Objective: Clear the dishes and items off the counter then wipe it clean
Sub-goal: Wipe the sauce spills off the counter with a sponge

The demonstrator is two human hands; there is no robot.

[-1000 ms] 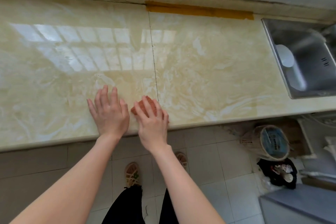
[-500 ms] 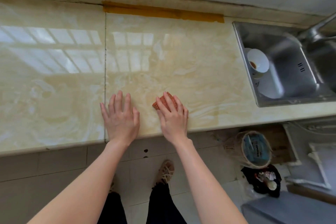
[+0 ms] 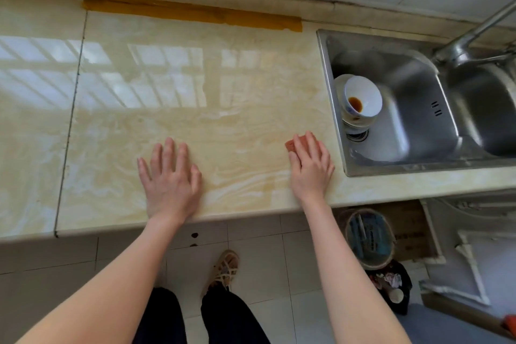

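The pale marbled bench (image 3: 223, 86) runs across the upper half of the view, glossy enough to mirror a barred window. The person's left hand (image 3: 170, 179) lies palm down near the bench's front edge, its fingers (image 3: 167, 153) straight, slightly spread and holding nothing. At 3 o'clock from it, well apart, the right hand (image 3: 310, 167) presses flat on a reddish sponge (image 3: 291, 145). The right fingers are stretched out over the sponge rather than curled around it, so only its far left corner and a sliver at 12 o'clock of the knuckles show. The sponge rests on the bench just beside the left rim of the steel sink (image 3: 418, 168), which lies at 3 o'clock of the right hand. Inside the sink, against its left wall, stands a stack of white bowls (image 3: 365, 95), the top one tilted with a brown stain at its bottom. A steel tap (image 3: 469, 36) rises at 2 o'clock of the bowls. Along the back edge of the bench, at 12 o'clock of the left hand, runs a mustard-yellow strip (image 3: 190, 12). Below the bench, on the tiled floor, a round bin (image 3: 368, 240) sits at 5 o'clock of the right hand, with a black bag (image 3: 402, 282) just beyond it, and a sandal (image 3: 223, 268) shows between the two forearms.
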